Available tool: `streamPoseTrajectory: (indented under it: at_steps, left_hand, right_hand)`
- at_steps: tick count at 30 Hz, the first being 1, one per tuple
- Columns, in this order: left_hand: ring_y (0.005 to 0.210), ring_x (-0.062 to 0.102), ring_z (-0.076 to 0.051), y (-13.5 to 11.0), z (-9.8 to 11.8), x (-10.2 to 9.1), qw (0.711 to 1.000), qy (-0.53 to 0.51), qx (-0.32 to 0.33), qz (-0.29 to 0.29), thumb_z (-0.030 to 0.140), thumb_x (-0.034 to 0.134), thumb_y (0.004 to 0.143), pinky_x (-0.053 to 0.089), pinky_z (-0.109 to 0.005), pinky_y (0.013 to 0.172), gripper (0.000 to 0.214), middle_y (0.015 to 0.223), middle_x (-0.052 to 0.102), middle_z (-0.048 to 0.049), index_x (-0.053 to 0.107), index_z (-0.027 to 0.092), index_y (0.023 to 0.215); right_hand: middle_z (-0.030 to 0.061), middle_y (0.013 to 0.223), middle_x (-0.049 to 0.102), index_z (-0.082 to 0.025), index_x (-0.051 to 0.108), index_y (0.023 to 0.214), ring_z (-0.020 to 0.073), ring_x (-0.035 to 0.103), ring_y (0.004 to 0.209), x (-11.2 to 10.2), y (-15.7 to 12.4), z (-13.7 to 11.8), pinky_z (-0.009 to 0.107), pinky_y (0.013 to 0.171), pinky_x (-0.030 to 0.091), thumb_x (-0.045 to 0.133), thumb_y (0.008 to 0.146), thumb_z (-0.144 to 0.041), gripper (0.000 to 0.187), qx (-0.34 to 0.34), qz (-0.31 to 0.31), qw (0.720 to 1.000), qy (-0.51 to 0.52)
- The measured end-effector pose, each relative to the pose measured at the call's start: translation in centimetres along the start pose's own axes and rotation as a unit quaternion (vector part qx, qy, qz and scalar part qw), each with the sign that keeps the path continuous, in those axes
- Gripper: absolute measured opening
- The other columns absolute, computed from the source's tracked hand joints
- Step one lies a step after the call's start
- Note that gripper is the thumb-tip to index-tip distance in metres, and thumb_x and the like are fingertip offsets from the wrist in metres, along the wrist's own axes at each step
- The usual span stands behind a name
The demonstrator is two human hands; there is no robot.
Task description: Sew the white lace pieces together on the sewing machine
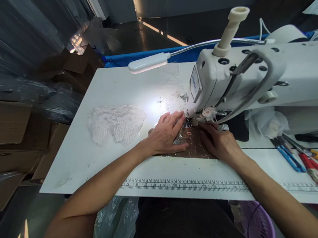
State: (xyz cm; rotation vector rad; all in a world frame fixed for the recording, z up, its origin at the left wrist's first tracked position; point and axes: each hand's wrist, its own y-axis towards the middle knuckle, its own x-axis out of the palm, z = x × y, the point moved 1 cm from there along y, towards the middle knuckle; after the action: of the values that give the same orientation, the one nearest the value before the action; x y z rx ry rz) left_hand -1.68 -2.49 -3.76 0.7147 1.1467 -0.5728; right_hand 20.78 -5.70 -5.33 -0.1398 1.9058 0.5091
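My left hand (167, 135) lies flat with its fingers spread, across the left part of a brown, tape-covered plate (194, 145) on the sewing machine bed. Its fingertips reach the white lace (174, 99) just left of the needle area. At the right side of the presser foot (194, 122) is my right hand (223, 141), its fingers bent and drawn together low by the plate; whatever they pinch is hidden. The white sewing machine (213, 78) stands over both hands. More white lace pieces (117, 124) lie to the left on the table.
A lamp (149, 63) on a bendable neck lights the work. To the right lie blue-handled snips (288, 156), red-handled scissors (317, 172) and a clear bag (271, 123). A printed ruler (180, 185) runs along the front edge. Cardboard boxes (9, 138) stand left, a purple basket (259, 221) below.
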Motion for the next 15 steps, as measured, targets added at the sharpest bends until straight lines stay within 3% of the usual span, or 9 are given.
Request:
streamPoseTrajectory:
  at_steps: [3,7,12,15]
  left_hand:
    - [0.141,0.027,-0.038,0.0,0.3,-0.1,1.0,-0.006,-0.014,-0.003,0.058,0.053,0.085,0.016,-0.055,0.118,0.095,0.149,0.031,-0.0283,0.014,-0.001,0.148]
    - [0.142,0.029,-0.034,0.2,0.5,-0.1,0.999,-0.03,-0.003,-0.032,0.058,0.048,0.088,0.011,-0.053,0.121,0.094,0.15,0.033,-0.0234,0.002,0.004,0.15]
    - [0.137,0.036,-0.037,1.7,-0.8,-0.6,0.997,-0.015,-0.001,-0.074,0.067,0.051,0.082,0.015,-0.056,0.118,0.093,0.142,0.044,-0.0223,0.022,0.006,0.146]
    - [0.13,0.043,-0.037,3.0,-1.3,-1.1,0.998,0.004,0.01,-0.054,0.066,0.057,0.079,0.026,-0.055,0.114,0.084,0.137,0.049,-0.0203,0.038,0.009,0.137]
  right_hand:
    - [0.0163,0.112,0.064,-0.012,0.06,0.12,0.0253,0.067,0.083,0.0,0.0,0.1,0.036,0.072,0.055,0.04,0.097,-0.031,0.036,-0.015,0.006,1.0,0.003]
    - [0.0161,0.103,0.065,-0.011,0.062,0.116,0.0245,0.064,0.076,0.2,0.1,0.1,0.036,0.067,0.054,0.039,0.098,-0.031,0.035,-0.022,0.008,1.0,-0.008]
    - [0.0183,0.096,0.063,-0.008,0.061,0.115,0.0283,0.063,0.082,0.0,0.4,-0.6,0.041,0.072,0.054,0.039,0.097,-0.026,0.034,-0.036,0.02,0.999,-0.019]
    - [0.0193,0.102,0.062,-0.01,0.061,0.116,0.0298,0.061,0.09,-1.3,0.1,-1.8,0.045,0.077,0.054,0.042,0.095,-0.023,0.031,-0.067,0.012,0.998,0.006]
